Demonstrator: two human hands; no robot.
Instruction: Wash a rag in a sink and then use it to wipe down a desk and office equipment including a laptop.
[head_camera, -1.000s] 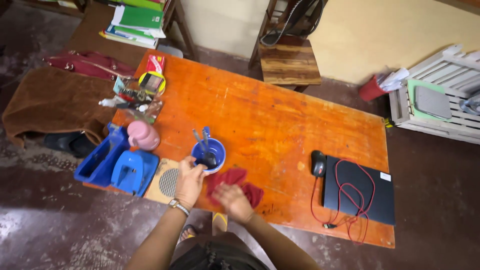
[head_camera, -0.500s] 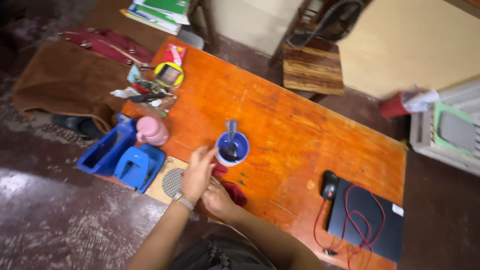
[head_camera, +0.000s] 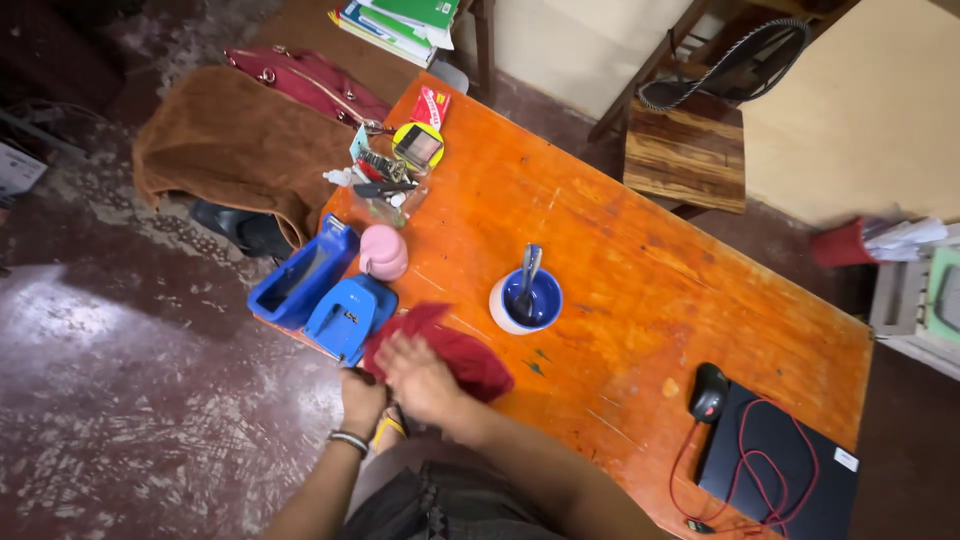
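**Right hand flat on a red cloth at the bench's near edge**

The right hand (head_camera: 420, 375) lay spread, fingers extended, pressing on a crumpled dark-red cloth (head_camera: 450, 352); its grip was open, palm down, closed around nothing; the cloth sat on the orange-painted wooden bench (head_camera: 640, 270) close to the near edge. The left hand (head_camera: 362, 395), wearing a wrist bracelet, was at the bench edge just beside the cloth's left end; whether its grip was closed on the cloth or on the edge could not be told, since the fingers were hidden.

Just left of the cloth stood a blue plastic hole punch (head_camera: 348, 315); touching it on the far side was a blue plastic tray (head_camera: 300, 275); a pink rounded bottle (head_camera: 384, 251) stood beside both. Beyond the cloth, a little apart, was a blue-and-white bowl (head_camera: 526, 300) with metal cutlery (head_camera: 527, 272) standing in it. Further right lay a black computer mouse (head_camera: 708, 392) with a red cable (head_camera: 770, 450) looped over a closed black laptop (head_camera: 785, 470). A brown towel (head_camera: 235, 145) hung off to the left, well apart.
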